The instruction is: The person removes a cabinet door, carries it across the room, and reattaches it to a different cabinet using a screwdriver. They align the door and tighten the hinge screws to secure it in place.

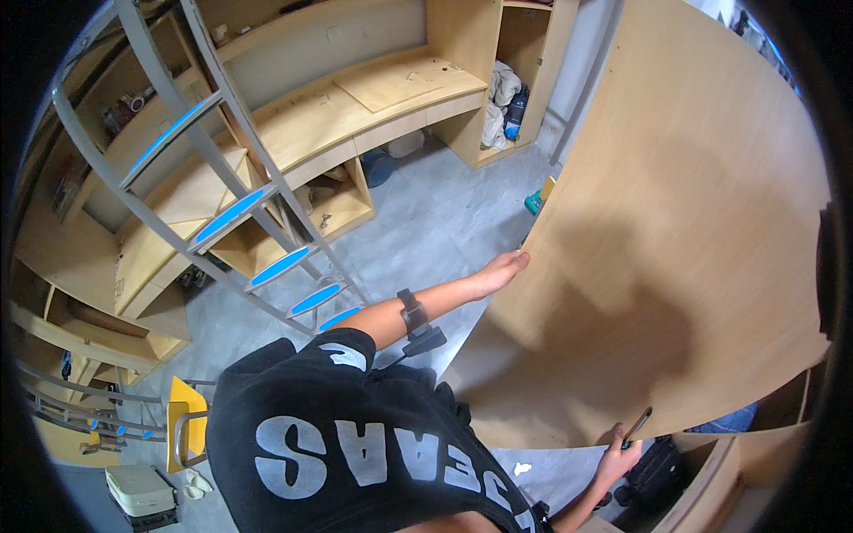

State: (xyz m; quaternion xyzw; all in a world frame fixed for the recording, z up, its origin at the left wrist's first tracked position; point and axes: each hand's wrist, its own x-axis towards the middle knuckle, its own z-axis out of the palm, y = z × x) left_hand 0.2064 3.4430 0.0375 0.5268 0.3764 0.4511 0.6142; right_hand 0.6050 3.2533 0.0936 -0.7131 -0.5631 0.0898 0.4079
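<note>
A large pale wooden panel fills the right side of the view, with a dark shadow across its lower part. My left hand is closed around the panel's left edge; its fingertips go out of sight behind the board. At the panel's lower edge, my right hand grips a slim, dark, stick-shaped tool that points up toward the board. Its exact kind is too small to tell.
A grey metal ladder with blue treads stands at the left. Wooden desks line the far wall, beside an open cupboard with bundled cloth. A yellow chair and a pale storage box are at lower left. White slippers lie nearby.
</note>
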